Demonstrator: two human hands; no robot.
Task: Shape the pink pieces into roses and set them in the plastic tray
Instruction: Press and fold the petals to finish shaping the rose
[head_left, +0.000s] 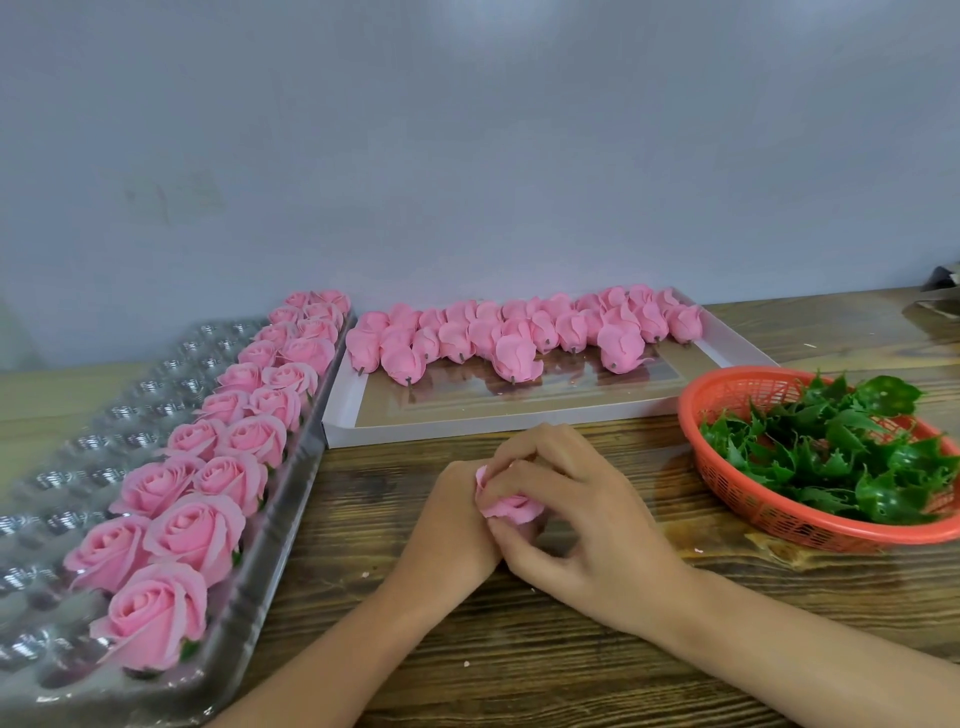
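Both hands, left hand (457, 512) cupping and right hand (566, 499) pinching, press one pink piece (509, 506) near centre to form petals

A plain pale grey-blue wall (467, 130) fills the back, faintly smudged at left (soft, even light throughout), and a dark wood-grain table (519, 649) runs right up against it.

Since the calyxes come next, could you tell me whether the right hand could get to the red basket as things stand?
Probably yes. The red basket sits open-topped to the right of the right hand with only bare table between, but both hands are closed on a pink rose, so the fingers would have to let go first.
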